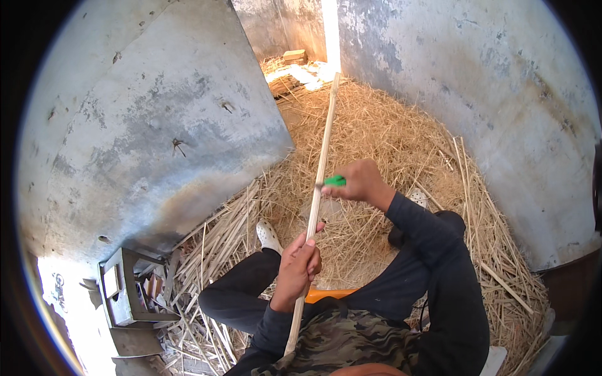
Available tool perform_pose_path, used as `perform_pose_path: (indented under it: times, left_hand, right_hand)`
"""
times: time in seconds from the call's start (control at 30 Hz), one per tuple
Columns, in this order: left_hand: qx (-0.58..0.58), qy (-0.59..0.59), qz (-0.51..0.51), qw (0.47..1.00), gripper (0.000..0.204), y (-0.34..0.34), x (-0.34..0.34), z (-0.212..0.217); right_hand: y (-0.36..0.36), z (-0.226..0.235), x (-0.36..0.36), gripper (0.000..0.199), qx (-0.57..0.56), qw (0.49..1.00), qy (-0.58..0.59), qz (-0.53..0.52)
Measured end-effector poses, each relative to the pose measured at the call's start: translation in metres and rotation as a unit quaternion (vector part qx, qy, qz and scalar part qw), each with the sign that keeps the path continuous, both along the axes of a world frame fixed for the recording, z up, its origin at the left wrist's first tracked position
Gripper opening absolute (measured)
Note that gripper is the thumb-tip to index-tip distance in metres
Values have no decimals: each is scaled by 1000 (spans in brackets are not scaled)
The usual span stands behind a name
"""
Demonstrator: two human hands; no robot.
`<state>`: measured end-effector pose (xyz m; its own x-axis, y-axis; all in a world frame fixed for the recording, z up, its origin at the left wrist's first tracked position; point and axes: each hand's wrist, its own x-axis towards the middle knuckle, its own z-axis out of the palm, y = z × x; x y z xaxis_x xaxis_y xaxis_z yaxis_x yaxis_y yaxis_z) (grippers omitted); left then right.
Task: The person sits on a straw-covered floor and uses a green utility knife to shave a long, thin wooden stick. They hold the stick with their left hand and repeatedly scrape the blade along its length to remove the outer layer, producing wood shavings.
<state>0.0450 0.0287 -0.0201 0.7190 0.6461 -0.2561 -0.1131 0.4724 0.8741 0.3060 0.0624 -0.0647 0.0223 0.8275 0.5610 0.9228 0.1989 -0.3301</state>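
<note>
Straw-littered floor [389, 125], grey plastered walls [157, 113], perhaps a shed

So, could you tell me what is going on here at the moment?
A person sits on a straw-covered floor between grey walls, working on a long pale stick. The left hand grips the stick low down, near the lap. The right hand holds a small green-handled tool against the stick higher up. The stick's far end points away over the straw. A small metal frame stands to the left.
</note>
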Motion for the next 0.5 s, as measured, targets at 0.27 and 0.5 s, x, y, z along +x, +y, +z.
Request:
perform_pose_path:
  times: [0.27, 0.5]
  left_hand:
    - [18, 30, -75, 997, 44, -33, -24, 0]
    - [223, 155, 25, 962, 44, -9, -25, -6]
  right_hand:
    - [39, -6, 109, 73, -141, 960, 152, -186]
    - [-9, -10, -38, 71, -124, 991, 22, 53]
